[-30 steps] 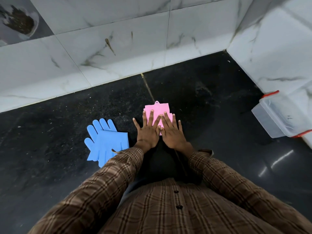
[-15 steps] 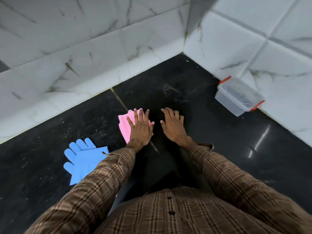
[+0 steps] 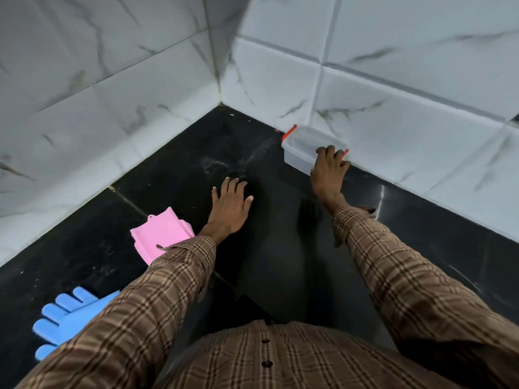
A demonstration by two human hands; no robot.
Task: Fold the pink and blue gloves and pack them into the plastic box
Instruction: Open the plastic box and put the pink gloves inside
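**— Where are you working?**

Black polished floor (image 3: 174,175), boxed in by white marble-look wall tiles (image 3: 140,80) that meet in a corner at the upper middle of the frame; I'm low over it, plaid sleeves (image 3: 168,276) filling the bottom.

**— And the hands?**

My right hand (image 3: 328,171) is on the plastic box (image 3: 302,148) at the upper right, fingers curled over its near rim; it looks like a grip, though how firm I cannot tell; my left hand (image 3: 231,206) is spread flat with nothing in it, at the centre of the frame, and whether it touches the floor I cannot say.

**— The gloves?**

Pink gloves (image 3: 161,235) lie folded at centre left, partly under my left sleeve; blue gloves (image 3: 60,318) lie flat and unfolded at the lower left, fingers splayed.

**— So which step is this?**

I judge pink is folded and I'm fetching the box; blue is not yet folded; nothing is packed.

**— What does the next move need?**

Probably drawing the box toward the middle; whether it has a lid on I cannot tell, only red clips (image 3: 289,132) at its ends.

**— Room for that?**

Box sits tight against the right wall, so it can only come toward me or leftward along the skirting; bare floor lies between it and my left hand; the pink stack is well apart from that path.
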